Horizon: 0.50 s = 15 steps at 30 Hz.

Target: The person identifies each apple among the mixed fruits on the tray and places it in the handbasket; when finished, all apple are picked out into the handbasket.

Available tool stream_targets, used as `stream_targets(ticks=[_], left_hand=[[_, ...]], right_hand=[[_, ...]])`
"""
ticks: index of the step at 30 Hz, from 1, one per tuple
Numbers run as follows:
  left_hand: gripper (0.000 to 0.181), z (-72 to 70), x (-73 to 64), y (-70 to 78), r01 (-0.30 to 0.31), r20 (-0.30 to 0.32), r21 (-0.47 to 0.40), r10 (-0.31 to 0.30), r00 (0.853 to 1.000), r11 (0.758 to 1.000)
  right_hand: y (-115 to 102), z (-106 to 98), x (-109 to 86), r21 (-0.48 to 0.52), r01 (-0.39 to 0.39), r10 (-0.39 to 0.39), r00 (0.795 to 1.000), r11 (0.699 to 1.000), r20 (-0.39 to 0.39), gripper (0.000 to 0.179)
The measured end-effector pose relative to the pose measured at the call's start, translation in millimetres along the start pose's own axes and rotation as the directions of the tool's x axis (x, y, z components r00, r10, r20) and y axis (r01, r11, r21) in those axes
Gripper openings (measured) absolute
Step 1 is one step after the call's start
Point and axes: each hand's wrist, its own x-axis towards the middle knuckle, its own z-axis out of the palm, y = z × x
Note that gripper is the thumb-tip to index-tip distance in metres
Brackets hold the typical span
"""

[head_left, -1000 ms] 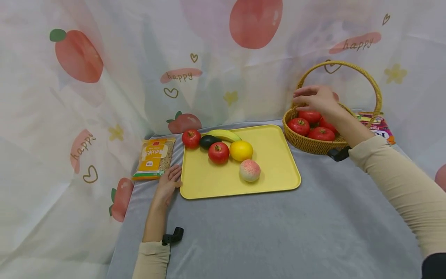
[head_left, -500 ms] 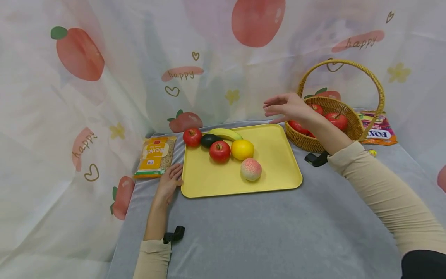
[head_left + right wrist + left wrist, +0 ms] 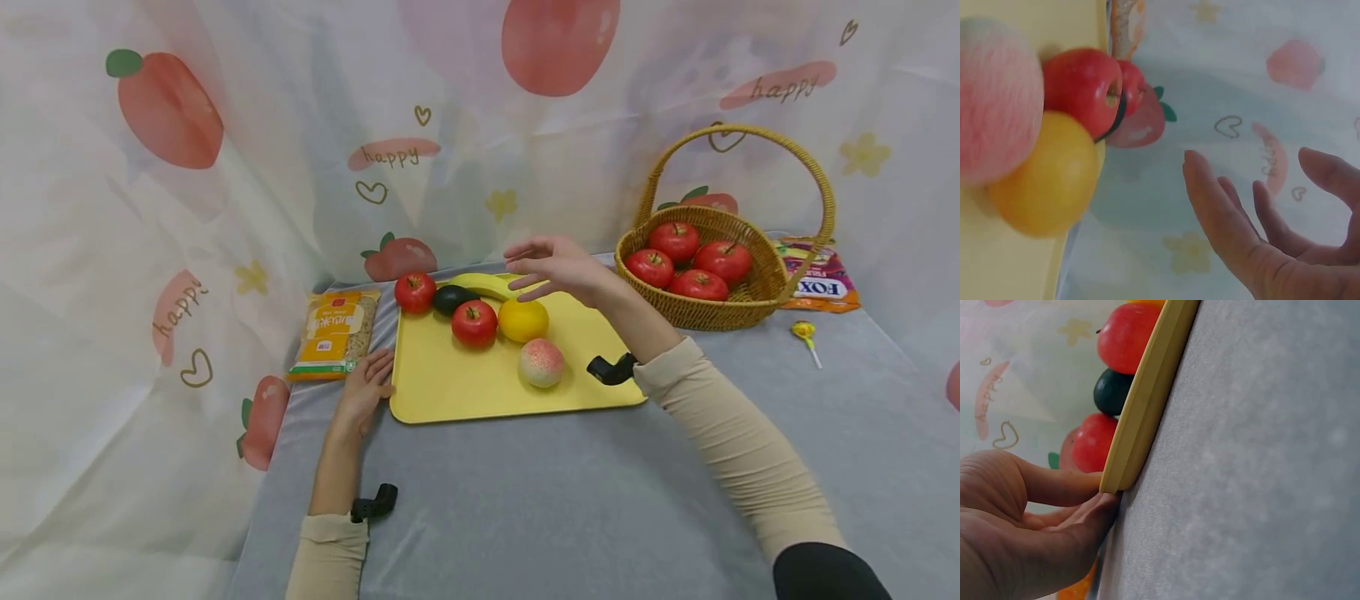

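Note:
My left hand (image 3: 365, 387) is at the left edge of the yellow tray (image 3: 450, 400); in the left wrist view its thumb meets the tray's rim and the fingers lie just below, pinching that edge. My right hand (image 3: 555, 271) holds nothing, its fingers spread and slightly bent above the tray's back part, near the lemon (image 3: 523, 322) and banana (image 3: 483, 286). On the tray also lie two red apples, one in front (image 3: 474, 324) and one at the back left corner (image 3: 415, 293), with a dark green avocado (image 3: 453, 299) between them and a peach (image 3: 542, 363) in front.
A wicker basket (image 3: 682, 315) with several red apples (image 3: 699, 284) stands at the back right. Behind it lies a purple snack bag (image 3: 823, 279), with a yellow lollipop (image 3: 804, 331) in front. A bag of grain (image 3: 333, 335) lies left of the tray.
My right hand has moved left from over the basket to over the tray, uncovering the basket's apples and the lollipop. The left hand has stayed at the tray's edge.

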Motion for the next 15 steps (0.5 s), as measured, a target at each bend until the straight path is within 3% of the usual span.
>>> stream_targets(ticks=[5,15], left_hand=[[0.078,0.2,-0.3,0.5,-0.006,0.007,-0.007,0.006,1.0,1.0],[0.078,-1.4,0.3,-1.3,-0.007,0.002,0.006,0.007,1.0,1.0]], right_hand=[[9,17,8.6,-0.01,-0.01,0.01,1.0,1.0,0.005,0.043],[33,31,19.7,0.011,-0.03,0.03,0.999,0.999,-0.014,0.041]])
